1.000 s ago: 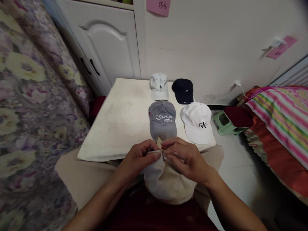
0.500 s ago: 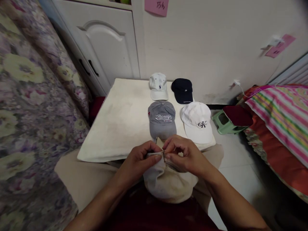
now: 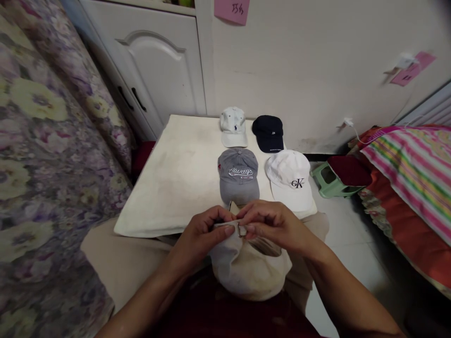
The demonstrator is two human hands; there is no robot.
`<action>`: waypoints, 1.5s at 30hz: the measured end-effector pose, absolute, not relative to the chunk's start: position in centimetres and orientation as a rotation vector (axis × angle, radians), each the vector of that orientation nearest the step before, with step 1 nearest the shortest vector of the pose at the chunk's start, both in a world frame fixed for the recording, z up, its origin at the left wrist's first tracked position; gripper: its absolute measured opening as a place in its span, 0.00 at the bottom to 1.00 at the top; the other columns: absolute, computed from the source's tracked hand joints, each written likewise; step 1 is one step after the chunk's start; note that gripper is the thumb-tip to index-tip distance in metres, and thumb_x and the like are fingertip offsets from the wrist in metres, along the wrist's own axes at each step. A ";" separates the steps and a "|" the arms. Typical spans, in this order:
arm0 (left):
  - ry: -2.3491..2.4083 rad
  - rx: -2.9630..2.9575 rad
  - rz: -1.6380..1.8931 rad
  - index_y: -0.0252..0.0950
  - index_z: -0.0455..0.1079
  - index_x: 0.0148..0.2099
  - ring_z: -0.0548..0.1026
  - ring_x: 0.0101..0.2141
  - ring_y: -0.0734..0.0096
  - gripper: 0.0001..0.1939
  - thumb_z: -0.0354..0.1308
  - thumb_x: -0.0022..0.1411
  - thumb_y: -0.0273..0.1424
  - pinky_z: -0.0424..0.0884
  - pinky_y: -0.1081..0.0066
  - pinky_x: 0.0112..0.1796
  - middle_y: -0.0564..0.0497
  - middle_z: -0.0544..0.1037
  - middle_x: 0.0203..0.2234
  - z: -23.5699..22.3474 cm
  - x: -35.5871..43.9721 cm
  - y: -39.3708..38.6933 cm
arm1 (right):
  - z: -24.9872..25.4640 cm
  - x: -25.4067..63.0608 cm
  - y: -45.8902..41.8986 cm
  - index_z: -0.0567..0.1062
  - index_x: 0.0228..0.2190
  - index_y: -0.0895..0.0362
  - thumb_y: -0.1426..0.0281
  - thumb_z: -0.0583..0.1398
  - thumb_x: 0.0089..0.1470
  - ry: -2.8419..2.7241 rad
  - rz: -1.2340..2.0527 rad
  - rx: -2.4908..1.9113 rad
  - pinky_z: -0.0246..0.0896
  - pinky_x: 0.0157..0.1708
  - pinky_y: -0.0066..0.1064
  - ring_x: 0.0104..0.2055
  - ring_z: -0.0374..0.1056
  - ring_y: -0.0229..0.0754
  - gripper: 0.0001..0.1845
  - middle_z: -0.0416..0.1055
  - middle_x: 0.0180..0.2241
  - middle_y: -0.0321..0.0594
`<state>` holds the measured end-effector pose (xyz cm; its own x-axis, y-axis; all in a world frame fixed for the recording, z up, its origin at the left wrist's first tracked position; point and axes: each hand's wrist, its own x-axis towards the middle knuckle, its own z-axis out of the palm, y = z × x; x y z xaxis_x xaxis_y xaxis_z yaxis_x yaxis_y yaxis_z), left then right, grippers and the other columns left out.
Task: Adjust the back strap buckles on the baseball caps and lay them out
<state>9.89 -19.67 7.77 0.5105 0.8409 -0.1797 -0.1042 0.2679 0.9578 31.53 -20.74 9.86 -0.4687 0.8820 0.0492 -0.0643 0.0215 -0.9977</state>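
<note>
A beige baseball cap point(image 3: 252, 277) rests over my lap with its back opening facing up. My left hand point(image 3: 211, 228) pinches the cap's edge beside a small metal buckle point(image 3: 241, 230). From the other side, my right hand point(image 3: 269, 223) pinches the strap at that buckle, thumb and forefinger pressed together. The fingers partly hide the strap. Just beyond my hands, a grey cap point(image 3: 238, 176) with white lettering lies on the cream-covered table point(image 3: 165, 183). To its right is a white cap point(image 3: 289, 178) with black letters.
At the table's back lie a pale cap point(image 3: 233, 126) and a navy cap point(image 3: 268, 134). A floral curtain point(image 3: 42, 188) hangs at left, near a white cabinet point(image 3: 155, 61). Right of the table stand a green stool point(image 3: 327, 180) and a bed with striped cover point(image 3: 416, 159).
The right fingers have shifted slightly at the buckle and lie flatter, and more of the cap's back opening shows. The other caps stay where they were.
</note>
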 end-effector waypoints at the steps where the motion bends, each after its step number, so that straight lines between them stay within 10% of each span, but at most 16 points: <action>1: 0.808 1.112 0.745 0.35 0.70 0.35 0.68 0.29 0.75 0.10 0.66 0.59 0.35 0.60 0.75 0.30 0.54 0.75 0.31 7.8 9.9 -19.7 | 9.9 31.6 -20.7 0.81 0.35 0.57 0.75 0.64 0.56 -1.511 1.572 -0.861 0.72 0.38 0.28 0.35 0.73 0.34 0.05 0.72 0.43 0.40; 12: 0.774 1.135 0.722 0.36 0.71 0.35 0.68 0.31 0.73 0.10 0.67 0.58 0.35 0.60 0.74 0.31 0.54 0.74 0.31 8.2 9.7 -19.7 | 10.5 31.6 -19.9 0.75 0.33 0.58 0.69 0.66 0.55 -1.555 1.725 -0.932 0.68 0.31 0.27 0.29 0.69 0.34 0.06 0.70 0.32 0.36; 21: 0.768 1.170 0.711 0.36 0.70 0.35 0.67 0.32 0.72 0.09 0.65 0.59 0.35 0.60 0.73 0.32 0.53 0.73 0.32 8.7 9.8 -19.7 | 11.7 31.5 -19.5 0.72 0.33 0.56 0.65 0.66 0.56 -1.782 1.583 -1.089 0.46 0.22 0.25 0.24 0.53 0.32 0.10 0.59 0.21 0.27; 45: 0.871 1.144 0.700 0.36 0.69 0.34 0.63 0.25 0.75 0.12 0.64 0.58 0.38 0.55 0.75 0.26 0.55 0.70 0.25 8.3 10.0 -19.7 | 10.2 31.7 -18.5 0.72 0.32 0.58 0.70 0.66 0.53 -1.650 1.856 -0.901 0.54 0.30 0.25 0.30 0.61 0.33 0.08 0.66 0.29 0.31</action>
